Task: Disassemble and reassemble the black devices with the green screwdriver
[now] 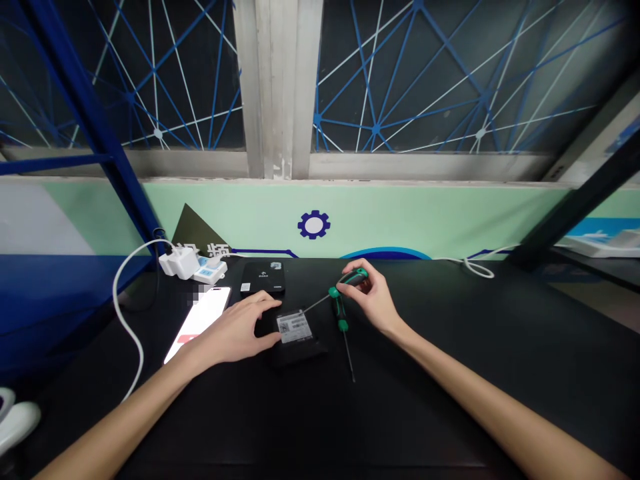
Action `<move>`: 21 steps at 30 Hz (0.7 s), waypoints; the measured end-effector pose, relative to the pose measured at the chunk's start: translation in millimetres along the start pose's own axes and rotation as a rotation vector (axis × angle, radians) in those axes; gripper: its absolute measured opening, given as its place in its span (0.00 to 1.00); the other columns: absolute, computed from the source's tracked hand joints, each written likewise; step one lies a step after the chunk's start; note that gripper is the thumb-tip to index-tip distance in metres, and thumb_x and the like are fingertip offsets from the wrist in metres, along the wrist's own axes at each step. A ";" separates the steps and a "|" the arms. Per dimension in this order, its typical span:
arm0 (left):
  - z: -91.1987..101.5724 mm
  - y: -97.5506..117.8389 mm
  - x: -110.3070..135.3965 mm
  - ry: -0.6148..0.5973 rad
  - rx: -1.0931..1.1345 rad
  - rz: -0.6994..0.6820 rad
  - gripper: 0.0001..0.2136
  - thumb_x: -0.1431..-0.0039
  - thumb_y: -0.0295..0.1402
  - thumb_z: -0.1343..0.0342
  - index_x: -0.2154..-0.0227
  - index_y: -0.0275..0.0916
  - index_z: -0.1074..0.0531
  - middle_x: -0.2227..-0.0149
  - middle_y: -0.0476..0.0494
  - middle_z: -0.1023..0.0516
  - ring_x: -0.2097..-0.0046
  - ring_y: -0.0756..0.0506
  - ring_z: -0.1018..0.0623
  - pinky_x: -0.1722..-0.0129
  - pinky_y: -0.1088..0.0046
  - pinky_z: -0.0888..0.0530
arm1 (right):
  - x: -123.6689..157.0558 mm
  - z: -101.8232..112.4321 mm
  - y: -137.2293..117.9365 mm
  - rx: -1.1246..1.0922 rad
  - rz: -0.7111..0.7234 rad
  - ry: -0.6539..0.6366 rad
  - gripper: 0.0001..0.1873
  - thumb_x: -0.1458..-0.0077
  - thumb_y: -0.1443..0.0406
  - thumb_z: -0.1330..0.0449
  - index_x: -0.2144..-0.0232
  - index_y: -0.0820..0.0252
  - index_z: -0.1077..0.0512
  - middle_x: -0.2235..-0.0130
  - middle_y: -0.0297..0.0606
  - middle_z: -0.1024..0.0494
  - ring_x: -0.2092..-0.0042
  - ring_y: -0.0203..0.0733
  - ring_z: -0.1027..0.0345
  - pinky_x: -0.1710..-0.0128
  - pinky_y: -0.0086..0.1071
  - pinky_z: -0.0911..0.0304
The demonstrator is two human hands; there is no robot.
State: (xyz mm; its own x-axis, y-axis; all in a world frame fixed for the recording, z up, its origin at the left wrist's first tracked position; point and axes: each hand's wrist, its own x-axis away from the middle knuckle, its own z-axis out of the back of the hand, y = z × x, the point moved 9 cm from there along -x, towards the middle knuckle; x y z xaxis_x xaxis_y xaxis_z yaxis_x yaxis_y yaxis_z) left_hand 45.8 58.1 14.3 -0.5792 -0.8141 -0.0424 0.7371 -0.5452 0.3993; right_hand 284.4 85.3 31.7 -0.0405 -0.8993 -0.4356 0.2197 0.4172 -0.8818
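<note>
A small black box (pixel 299 347) with a white label (pixel 294 327) on top lies on the black table (pixel 400 413). My left hand (pixel 240 330) rests on the box's left side, fingers pressed against it. My right hand (pixel 373 297) grips the green-and-black handle of a screwdriver (pixel 350 279), its metal shaft angled down-left so the tip meets the box's far edge. A second green-handled screwdriver (pixel 343 333) lies on the table just right of the box.
A lit phone (pixel 200 320) lies left of the box, with a white cable (pixel 125 313) running to a white charger and power strip (pixel 193 265). Another black box (pixel 263 277) sits behind. A white cable loop (pixel 477 268) lies at the back right.
</note>
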 end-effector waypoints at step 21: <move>-2.3 8.3 0.6 0.051 0.021 -0.114 0.23 0.39 0.34 0.48 0.39 0.45 0.35 0.39 0.45 0.30 0.40 0.41 0.29 0.44 0.64 0.29 | 3.7 0.1 -28.3 0.027 0.120 -0.010 0.22 0.51 0.65 0.33 0.56 0.53 0.37 0.74 0.25 0.33 0.77 0.32 0.41 0.77 0.28 0.42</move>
State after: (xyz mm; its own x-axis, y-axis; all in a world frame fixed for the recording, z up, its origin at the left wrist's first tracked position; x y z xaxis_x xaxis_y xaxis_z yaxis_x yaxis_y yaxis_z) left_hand 52.4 52.7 15.4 -0.6400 -0.7564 -0.1349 0.6596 -0.6310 0.4084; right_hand 278.1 70.2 55.1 -0.0025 -0.8444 -0.5357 0.2485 0.5184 -0.8182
